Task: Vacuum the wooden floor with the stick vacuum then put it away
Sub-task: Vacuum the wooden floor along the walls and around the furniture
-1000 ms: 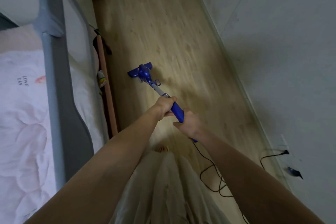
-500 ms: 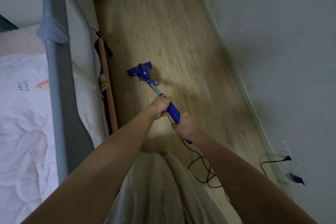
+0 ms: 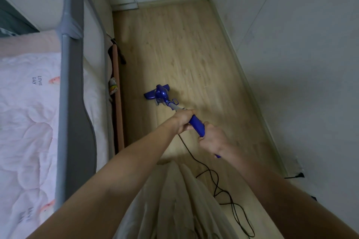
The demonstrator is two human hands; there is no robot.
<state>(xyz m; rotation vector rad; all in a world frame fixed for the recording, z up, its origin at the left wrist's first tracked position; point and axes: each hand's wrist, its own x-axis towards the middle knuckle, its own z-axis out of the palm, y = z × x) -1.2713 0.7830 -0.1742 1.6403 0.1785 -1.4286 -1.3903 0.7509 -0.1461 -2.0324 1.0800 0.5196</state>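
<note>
two hands of mine are wrapped round one tool here. biggest first: the wooden floor (image 3: 184,48) runs between the white wall (image 3: 301,64) and the bed (image 3: 25,122) with its grey rail (image 3: 75,103). on the boards stands the blue stick vacuum (image 3: 197,124), its head (image 3: 157,94) flat near the bed side. my left hand (image 3: 183,121) grips the upper tube, my right hand (image 3: 212,139) curls round the handle just behind. a black cord (image 3: 223,192) loops on the floor.
</note>
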